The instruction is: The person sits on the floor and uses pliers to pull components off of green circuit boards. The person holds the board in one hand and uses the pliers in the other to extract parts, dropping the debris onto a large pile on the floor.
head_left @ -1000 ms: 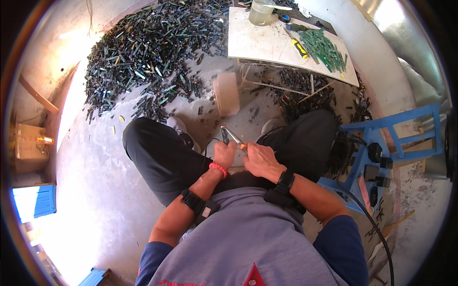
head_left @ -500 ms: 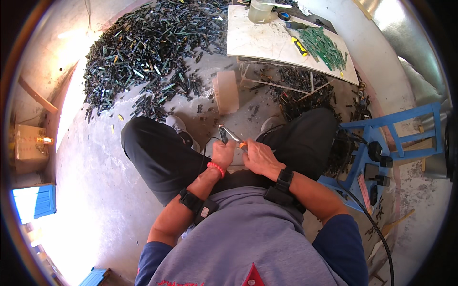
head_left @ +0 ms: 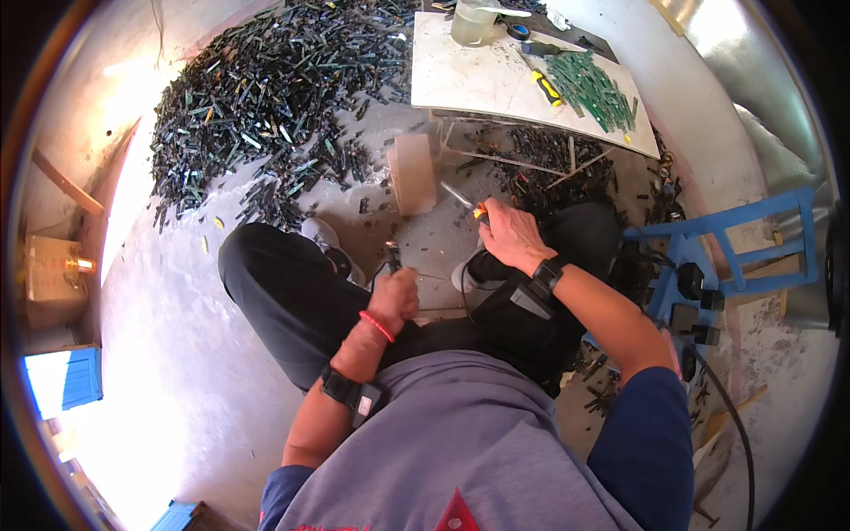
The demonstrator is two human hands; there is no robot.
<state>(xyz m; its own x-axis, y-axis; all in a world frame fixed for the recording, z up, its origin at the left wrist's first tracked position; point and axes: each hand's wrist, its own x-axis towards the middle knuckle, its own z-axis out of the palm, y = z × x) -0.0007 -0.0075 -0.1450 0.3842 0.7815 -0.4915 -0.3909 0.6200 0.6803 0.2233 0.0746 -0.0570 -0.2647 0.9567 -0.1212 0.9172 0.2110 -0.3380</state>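
Observation:
My left hand (head_left: pixel 394 294) is closed in front of my lap, between my knees. Out of its top sticks a narrow dark strip (head_left: pixel 392 258) with a small copper-coloured tip. Farther right and higher, over my right knee, my right hand (head_left: pixel 512 232) grips a hand tool by its orange-and-black handle (head_left: pixel 481 212). The tool's slim shiny metal end (head_left: pixel 457 195) points up and left, apart from the strip; motion blur hides its exact kind.
A large heap of dark strips (head_left: pixel 257 106) covers the floor at far left. A low white-topped table (head_left: pixel 478 80) carries green strips (head_left: pixel 591 88), a yellow-black screwdriver (head_left: pixel 547 88) and a cup of liquid (head_left: pixel 472 25). A cardboard piece (head_left: pixel 413 174) stands ahead; a blue chair (head_left: pixel 735 239) is at right.
My right hand has swung up and right with the tool, away from the left hand. My left hand has shifted slightly left and down, still holding the dark strip.

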